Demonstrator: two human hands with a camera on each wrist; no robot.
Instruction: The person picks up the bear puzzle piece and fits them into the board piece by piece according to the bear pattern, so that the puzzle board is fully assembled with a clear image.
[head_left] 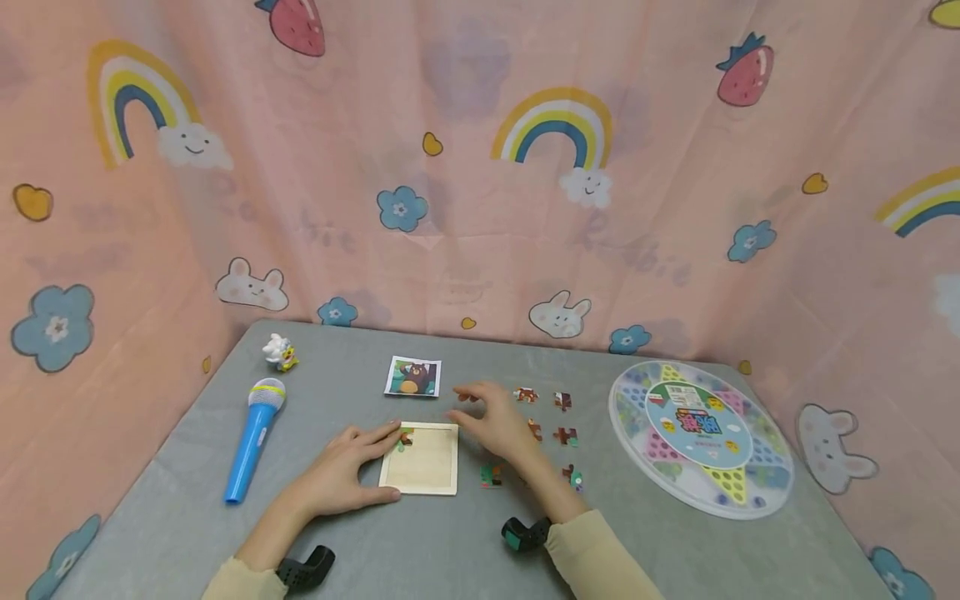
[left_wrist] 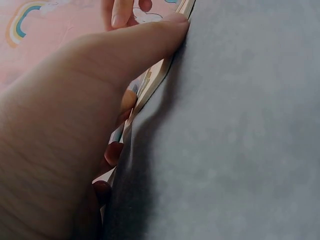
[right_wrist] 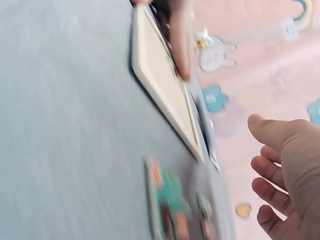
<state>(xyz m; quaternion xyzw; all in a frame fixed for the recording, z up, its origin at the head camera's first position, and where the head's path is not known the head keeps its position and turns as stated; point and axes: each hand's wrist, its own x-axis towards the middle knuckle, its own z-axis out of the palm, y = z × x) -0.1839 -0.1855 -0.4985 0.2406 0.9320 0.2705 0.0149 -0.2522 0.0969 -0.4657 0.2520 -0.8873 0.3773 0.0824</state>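
My left hand (head_left: 348, 471) holds the left side of a square wooden puzzle tray (head_left: 420, 477), its thumb at the near corner and its fingers at the far one. In the tray's far left corner lies a puzzle piece (head_left: 405, 440), partly under the fingertips. My right hand (head_left: 495, 421) hovers just right of the tray, thumb and fingers apart and nothing between them; the right wrist view shows the fingers loosely bent. Under and beside the right forearm lie loose puzzle pieces, among them a green and red piece (head_left: 491, 476) and a brown piece (head_left: 527, 394).
Behind the tray lies a picture card (head_left: 412, 377) with a brown bear. A blue toy microphone (head_left: 255, 442) and a small white figurine (head_left: 280, 352) are at the left. A round Chinese checkers board (head_left: 701, 437) takes up the right. A pink curtain (head_left: 465, 250) hangs behind the table.
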